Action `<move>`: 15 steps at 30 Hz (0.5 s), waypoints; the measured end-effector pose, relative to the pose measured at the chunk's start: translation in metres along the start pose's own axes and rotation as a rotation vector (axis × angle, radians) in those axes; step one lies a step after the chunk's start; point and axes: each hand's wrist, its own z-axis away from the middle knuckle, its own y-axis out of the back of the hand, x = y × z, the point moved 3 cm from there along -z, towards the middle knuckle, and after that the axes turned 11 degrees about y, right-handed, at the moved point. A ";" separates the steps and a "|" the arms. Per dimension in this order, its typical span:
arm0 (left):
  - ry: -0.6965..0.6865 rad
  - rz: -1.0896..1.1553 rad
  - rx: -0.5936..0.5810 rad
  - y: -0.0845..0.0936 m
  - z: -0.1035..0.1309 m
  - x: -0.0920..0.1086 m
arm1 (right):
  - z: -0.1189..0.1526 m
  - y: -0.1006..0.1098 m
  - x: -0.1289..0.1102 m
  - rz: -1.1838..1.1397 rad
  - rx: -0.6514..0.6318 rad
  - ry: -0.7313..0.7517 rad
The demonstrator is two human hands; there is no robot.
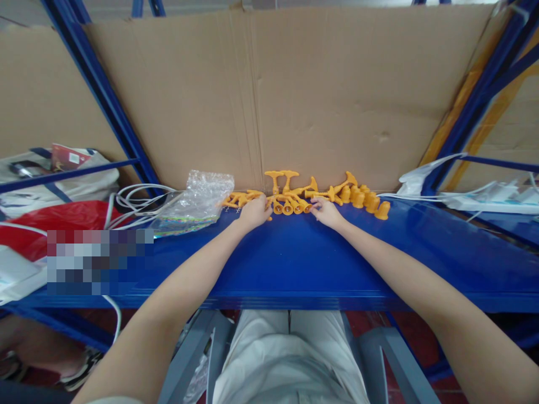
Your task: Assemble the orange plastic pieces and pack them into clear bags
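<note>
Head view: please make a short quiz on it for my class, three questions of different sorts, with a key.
1. True or false: the clear plastic bag lies to the right of both hands.
2. Choose what lies between the left hand and right hand: (a) white cables, (b) yellow pieces, (c) a blue post.
3. Fill in: the sheet behind the yellow pieces is ____.

Key: 1 false, the plastic bag lies left; 2 b; 3 cardboard.

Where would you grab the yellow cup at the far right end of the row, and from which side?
I'd pinch the end yellow cup around its narrower upper body, coming from the front right. It seems to stand wide rim down on the blue surface, and the other yellow cups crowd it from behind and the left.
</note>
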 end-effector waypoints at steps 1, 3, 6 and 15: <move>-0.056 0.020 0.002 -0.001 0.002 0.003 | 0.000 0.003 -0.003 0.064 0.002 0.025; -0.174 0.061 -0.015 -0.004 0.005 0.009 | 0.000 0.012 -0.008 0.205 0.001 0.060; -0.306 0.116 -0.052 -0.011 0.006 0.015 | -0.001 0.033 -0.013 0.460 0.016 0.040; -0.366 0.187 -0.059 -0.019 0.002 0.014 | 0.002 0.101 0.030 0.844 0.090 -0.199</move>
